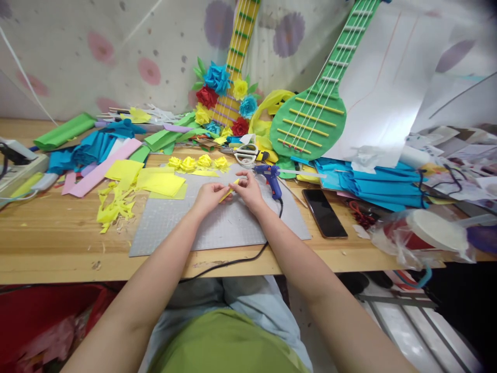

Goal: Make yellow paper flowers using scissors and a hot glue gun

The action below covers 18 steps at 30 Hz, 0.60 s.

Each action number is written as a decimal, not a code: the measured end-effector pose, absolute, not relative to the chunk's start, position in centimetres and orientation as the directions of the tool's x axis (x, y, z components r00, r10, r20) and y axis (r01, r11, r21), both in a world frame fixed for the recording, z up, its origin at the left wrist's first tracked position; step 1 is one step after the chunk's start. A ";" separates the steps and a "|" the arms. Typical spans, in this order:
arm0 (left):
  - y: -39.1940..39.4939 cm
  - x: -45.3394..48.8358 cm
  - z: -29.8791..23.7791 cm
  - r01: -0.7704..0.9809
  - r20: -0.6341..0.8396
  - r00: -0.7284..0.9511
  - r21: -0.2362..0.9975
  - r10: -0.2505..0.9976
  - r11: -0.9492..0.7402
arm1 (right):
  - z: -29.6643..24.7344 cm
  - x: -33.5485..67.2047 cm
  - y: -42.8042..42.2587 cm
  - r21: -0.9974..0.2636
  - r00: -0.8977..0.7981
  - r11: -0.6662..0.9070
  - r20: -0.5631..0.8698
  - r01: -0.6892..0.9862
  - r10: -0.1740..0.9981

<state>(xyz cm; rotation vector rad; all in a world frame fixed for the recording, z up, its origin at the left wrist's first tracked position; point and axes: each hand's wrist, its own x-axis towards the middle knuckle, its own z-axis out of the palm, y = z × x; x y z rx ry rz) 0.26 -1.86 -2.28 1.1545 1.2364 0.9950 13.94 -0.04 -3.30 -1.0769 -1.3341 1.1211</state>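
Note:
Above the grey cutting mat (225,228), my left hand (212,197) and my right hand (248,190) pinch a narrow folded piece of yellow crepe paper (229,191) between them. The fingers hide part of it. Just right of my right hand lies a blue hot glue gun (271,180) with a glue stick out of its back. Behind the hands several small yellow paper flowers (188,164) sit in a row, and a yellow strip (205,173) lies in front of them. Flat yellow paper sheets (161,184) are stacked to the left.
White-handled scissors (247,154) lie behind the glue gun. A phone (324,213) is on the right, near a plastic-wrapped cup (427,233). Yellow scraps (116,204) lie on the left. A green paper instrument (310,122) and a flower-trimmed yellow one (233,77) lean at the back. The black cord (233,263) crosses the table's front.

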 end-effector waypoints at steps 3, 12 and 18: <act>-1.8 0.2 -2.3 0.110 -0.148 0.076 0.984 0.986 0.139 | -3.3 13.9 -0.1 -0.988 0.007 0.153 0.153 -0.024 0.988; -1.8 -0.8 -1.9 0.216 -0.182 0.084 0.963 0.980 0.161 | -3.4 14.4 0.3 -0.993 0.114 0.100 0.093 -0.060 0.989; -1.9 -1.4 -1.6 0.242 -0.211 0.082 0.952 0.974 0.186 | -3.3 14.5 0.4 -0.993 0.123 0.094 0.084 -0.074 0.989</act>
